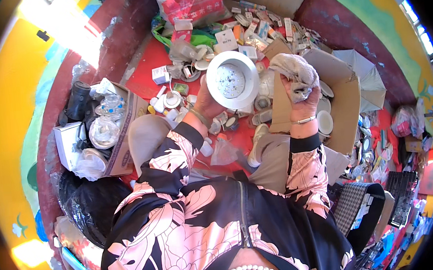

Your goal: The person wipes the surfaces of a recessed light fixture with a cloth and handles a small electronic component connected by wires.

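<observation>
Several white discs (324, 122) lie in the box (345, 101) near the right hand (308, 101).

Cluttered storeroom-like space: heaped small boxes (288, 28), packed carton (127, 133), painted walls (6, 149).

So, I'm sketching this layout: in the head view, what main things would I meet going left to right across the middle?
Black cylindrical object → left knee → left hand → white round light → right hand with greyish cloth → pinkish plastic-wrapped bundle.
</observation>
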Demonstrator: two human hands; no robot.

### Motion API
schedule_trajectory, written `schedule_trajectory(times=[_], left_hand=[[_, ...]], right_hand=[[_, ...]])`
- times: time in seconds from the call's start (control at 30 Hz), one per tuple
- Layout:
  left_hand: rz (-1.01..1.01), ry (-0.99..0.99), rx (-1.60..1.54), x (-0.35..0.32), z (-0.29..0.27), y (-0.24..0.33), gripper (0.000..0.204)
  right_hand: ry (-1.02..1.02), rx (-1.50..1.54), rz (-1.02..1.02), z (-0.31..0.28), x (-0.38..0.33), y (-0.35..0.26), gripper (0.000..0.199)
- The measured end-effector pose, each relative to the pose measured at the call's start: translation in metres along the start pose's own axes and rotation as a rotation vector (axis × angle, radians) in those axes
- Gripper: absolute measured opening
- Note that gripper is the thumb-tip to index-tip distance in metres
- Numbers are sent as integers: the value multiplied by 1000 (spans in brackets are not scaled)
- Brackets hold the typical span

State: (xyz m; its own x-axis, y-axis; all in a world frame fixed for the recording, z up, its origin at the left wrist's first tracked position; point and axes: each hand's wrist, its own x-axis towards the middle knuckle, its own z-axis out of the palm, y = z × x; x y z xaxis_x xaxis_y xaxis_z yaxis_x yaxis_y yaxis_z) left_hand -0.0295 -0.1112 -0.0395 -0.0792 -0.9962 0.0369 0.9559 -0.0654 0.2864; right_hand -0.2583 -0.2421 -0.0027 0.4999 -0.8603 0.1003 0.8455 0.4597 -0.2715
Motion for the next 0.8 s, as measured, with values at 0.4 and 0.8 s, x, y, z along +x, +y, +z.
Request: schedule_trajectory(times=[0.4, 0.8], left_hand=[[62, -183, -22, 31, 80, 39, 44], [4, 174, 152, 49, 49, 18, 40]], right_hand=[[-309, 30, -55, 102, 22, 4, 35], [-3, -1673, -485, 73, 50, 107, 54]])
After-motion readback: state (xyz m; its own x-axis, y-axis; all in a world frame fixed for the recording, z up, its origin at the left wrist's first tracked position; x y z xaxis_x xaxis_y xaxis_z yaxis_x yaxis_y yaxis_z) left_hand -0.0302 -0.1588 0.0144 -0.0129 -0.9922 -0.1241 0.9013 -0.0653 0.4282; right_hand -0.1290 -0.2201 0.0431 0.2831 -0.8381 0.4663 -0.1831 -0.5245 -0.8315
